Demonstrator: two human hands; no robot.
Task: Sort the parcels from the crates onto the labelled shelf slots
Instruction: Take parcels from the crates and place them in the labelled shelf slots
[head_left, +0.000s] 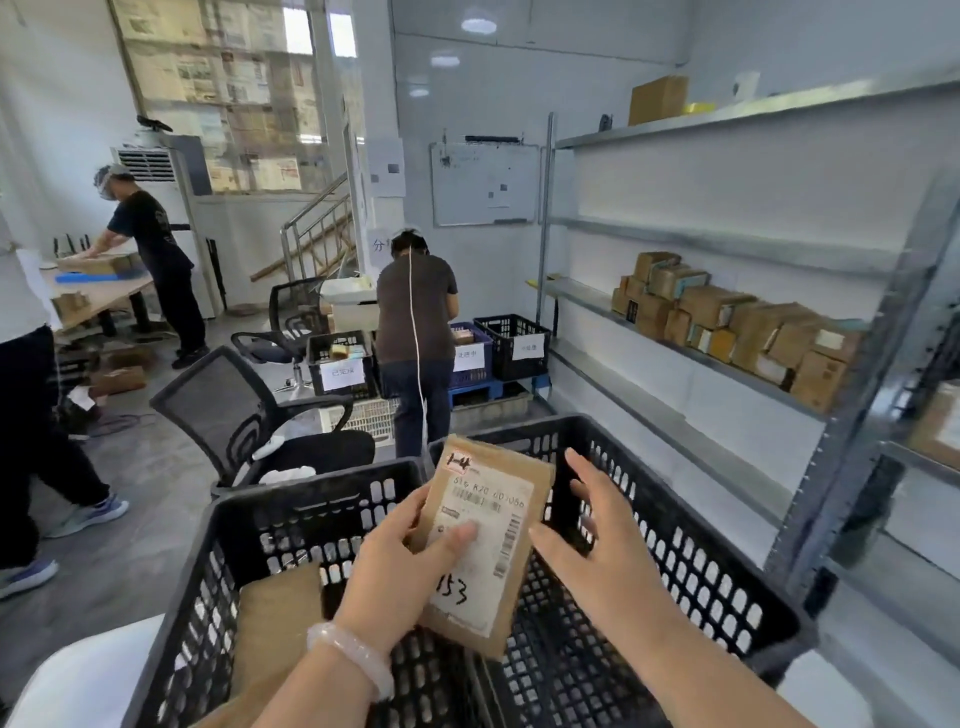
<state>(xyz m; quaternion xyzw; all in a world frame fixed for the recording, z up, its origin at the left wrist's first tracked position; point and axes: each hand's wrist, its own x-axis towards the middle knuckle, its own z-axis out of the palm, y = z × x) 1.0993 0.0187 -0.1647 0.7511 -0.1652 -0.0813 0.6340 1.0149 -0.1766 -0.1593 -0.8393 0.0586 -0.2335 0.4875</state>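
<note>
My left hand (402, 564) grips a flat brown parcel (498, 499) with a white shipping label, holding it upright above two black plastic crates (691, 566). My thumb presses on the label. Just right of the parcel, my right hand (597, 540) hovers with fingers spread and holds nothing. Another brown parcel (275, 618) leans inside the left crate (218, 561). A metal shelf unit (810, 405) stands to the right, and its middle level carries several brown boxes (727, 322).
A black mesh office chair (249, 415) stands just beyond the crates. A person in a dark shirt (415, 332) bends over labelled crates (511, 345) near the back wall. Two more people work at the left by a table (98, 291).
</note>
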